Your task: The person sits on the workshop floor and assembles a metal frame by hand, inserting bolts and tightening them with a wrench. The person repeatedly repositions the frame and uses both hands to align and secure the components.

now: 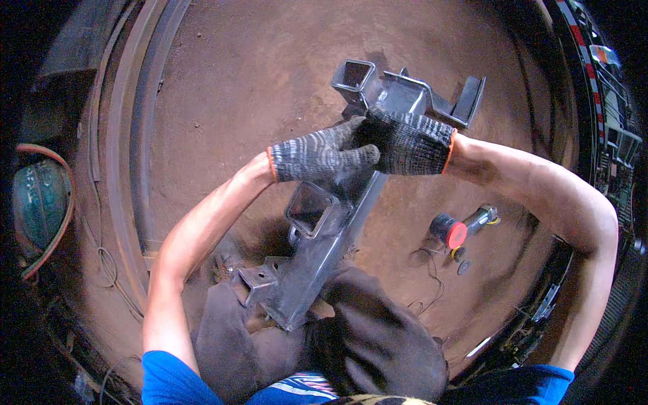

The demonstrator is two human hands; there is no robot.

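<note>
Both my hands wear grey-black knitted gloves with orange cuffs and meet over the upper part of a welded steel frame [318,256]. My left hand [320,154] reaches in from the left, its thumb and fingers apart beside the other glove. My right hand [413,143] comes from the right with its back up and its fingers bent down. What lies under those fingers is hidden. The frame is a long dark beam with a square tube stub [312,209] at mid-length, another square tube [354,74] at the far end, and a small bracket [256,283] near my lap.
On the brown floor to the right lies an angle grinder [482,217] beside a red-faced disc [456,234] and a thin cord [439,283]. Long steel rails [128,135] run along the left. Beyond them stand a green rounded tank [42,202] and a hose [67,172]. Metal racks line the right.
</note>
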